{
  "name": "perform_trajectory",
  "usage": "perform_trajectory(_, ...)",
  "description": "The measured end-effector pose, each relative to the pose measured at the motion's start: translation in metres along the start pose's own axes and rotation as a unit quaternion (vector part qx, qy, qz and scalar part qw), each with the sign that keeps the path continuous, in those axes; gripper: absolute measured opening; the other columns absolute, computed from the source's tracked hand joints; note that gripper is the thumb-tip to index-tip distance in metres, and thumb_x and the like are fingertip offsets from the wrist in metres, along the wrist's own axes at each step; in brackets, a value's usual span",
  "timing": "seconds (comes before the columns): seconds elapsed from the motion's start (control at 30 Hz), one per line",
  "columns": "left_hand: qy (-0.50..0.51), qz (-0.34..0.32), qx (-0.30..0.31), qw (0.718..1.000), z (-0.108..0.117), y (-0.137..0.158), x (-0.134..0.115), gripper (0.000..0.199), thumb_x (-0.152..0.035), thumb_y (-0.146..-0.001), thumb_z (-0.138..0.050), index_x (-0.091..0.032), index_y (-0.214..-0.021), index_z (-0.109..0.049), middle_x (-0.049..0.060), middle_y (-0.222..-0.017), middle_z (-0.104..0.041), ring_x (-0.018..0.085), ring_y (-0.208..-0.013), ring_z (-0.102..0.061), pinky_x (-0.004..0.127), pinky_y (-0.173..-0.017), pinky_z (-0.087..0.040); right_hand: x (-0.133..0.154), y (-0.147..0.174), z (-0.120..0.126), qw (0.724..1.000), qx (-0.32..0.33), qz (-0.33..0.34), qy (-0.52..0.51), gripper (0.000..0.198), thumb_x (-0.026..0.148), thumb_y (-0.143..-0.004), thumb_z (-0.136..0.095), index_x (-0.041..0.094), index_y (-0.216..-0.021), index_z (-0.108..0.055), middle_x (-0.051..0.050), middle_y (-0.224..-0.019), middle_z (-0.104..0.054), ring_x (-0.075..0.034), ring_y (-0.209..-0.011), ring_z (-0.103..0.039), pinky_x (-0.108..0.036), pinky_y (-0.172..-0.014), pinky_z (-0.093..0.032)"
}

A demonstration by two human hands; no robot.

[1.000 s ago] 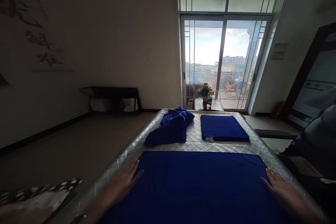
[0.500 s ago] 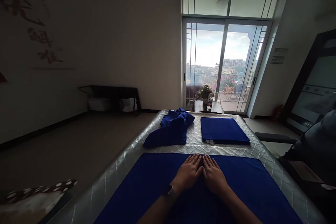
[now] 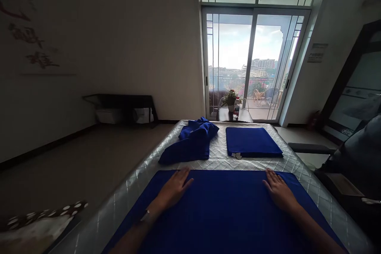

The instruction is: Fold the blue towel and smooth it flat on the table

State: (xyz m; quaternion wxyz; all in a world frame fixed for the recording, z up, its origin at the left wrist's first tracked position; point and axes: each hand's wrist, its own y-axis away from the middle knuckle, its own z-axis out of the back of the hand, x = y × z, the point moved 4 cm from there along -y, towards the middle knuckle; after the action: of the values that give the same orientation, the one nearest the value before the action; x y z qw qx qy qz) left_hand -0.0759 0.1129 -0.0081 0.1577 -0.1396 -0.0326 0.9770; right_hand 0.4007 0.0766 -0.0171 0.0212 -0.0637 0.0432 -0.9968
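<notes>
Fingers: on the bare left hand (image 3: 175, 187), extended and close together, thumb set apart; on the bare right hand (image 3: 280, 191), likewise. Both palm down, flat, gripping nothing; fingertips at the cloth's upper edge.
Spread cloth: deep-blue, flat, matte fabric sheet (image 3: 226, 210), lower centre of the frame, running out at the bottom edge. Surface nearly smooth; upper edge straight, corners squared.
Crumpled cloth: deep-blue, bunched fabric heap (image 3: 196, 139), just above centre-left of the sheet; many folds, one flap trailing left.
Folded cloth: deep-blue, flat, layered fabric square (image 3: 253, 142), right of centre; small white tags at its lower-left corner.
Mattress: silver, diamond-quilted, shiny surface (image 3: 127, 190) under all three.
Count, blue pieces: three (one spread, one bunched, one folded).
Count, hands: two; dark wristband (image 3: 145, 215), one, left wrist.
Count, beyond mattress: one leafy potted plant (image 3: 230, 98), one clear red-capped bottle (image 3: 236, 108).
</notes>
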Motion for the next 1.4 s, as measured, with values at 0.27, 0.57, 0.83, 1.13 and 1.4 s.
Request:
perform_trajectory(0.27,-0.005,0.113,-0.029,0.993,0.004,0.022,0.103,0.079,-0.069,-0.102,-0.031,-0.019,-0.162,-0.033,0.012,-0.169,-0.031,0.035,-0.157,-0.026,0.059,-0.127,-0.023,-0.12,0.006,-0.014,0.996,0.001,-0.074,0.049,0.083,0.052,-0.099,-0.008,0.003,-0.163,-0.02,-0.012,-0.173,-0.019,-0.02,-0.16,-0.011,-0.04,-0.13,-0.013)
perform_trajectory(0.57,-0.022,0.114,-0.023,0.993,0.019,0.023,0.097,0.076,-0.064,-0.104,-0.025,-0.016,-0.163,-0.031,0.012,-0.171,-0.027,0.029,-0.158,-0.024,0.052,-0.128,-0.022,-0.109,0.007,-0.008,0.996,-0.004,-0.082,0.037,0.078,0.049,-0.1,-0.013,0.004,-0.162,-0.027,-0.014,-0.171,-0.025,-0.022,-0.159,-0.016,-0.042,-0.129,-0.015)
perform_trajectory(0.83,-0.02,0.121,-0.03,0.992,0.022,0.028,0.092,0.072,-0.062,-0.105,-0.027,-0.019,-0.162,-0.032,0.013,-0.171,-0.028,0.031,-0.158,-0.025,0.054,-0.126,-0.026,-0.098,0.013,0.006,0.995,0.006,-0.094,0.027,0.076,0.046,-0.101,-0.012,0.004,-0.163,-0.024,-0.013,-0.172,-0.021,-0.021,-0.159,-0.015,-0.038,-0.129,-0.015)
perform_trajectory(1.13,-0.074,0.037,-0.042,0.996,0.033,0.001,0.024,0.068,-0.057,-0.107,-0.028,-0.011,-0.154,-0.048,0.02,-0.161,-0.045,0.034,-0.151,-0.039,0.056,-0.123,-0.032,-0.018,0.002,0.036,0.998,-0.019,-0.038,0.04,0.067,0.033,-0.1,-0.023,0.001,-0.157,-0.039,-0.019,-0.166,-0.034,-0.026,-0.157,-0.025,-0.044,-0.128,-0.018)
perform_trajectory(1.4,0.0,-0.16,-0.025,0.987,-0.03,-0.032,-0.173,0.068,-0.055,-0.109,-0.019,-0.013,-0.156,-0.044,0.016,-0.162,-0.044,0.027,-0.153,-0.037,0.05,-0.126,-0.034,0.168,-0.004,0.011,0.986,0.004,0.149,-0.074,0.061,0.032,-0.103,-0.027,0.01,-0.159,-0.037,-0.012,-0.166,-0.034,-0.023,-0.156,-0.027,-0.043,-0.129,-0.021)
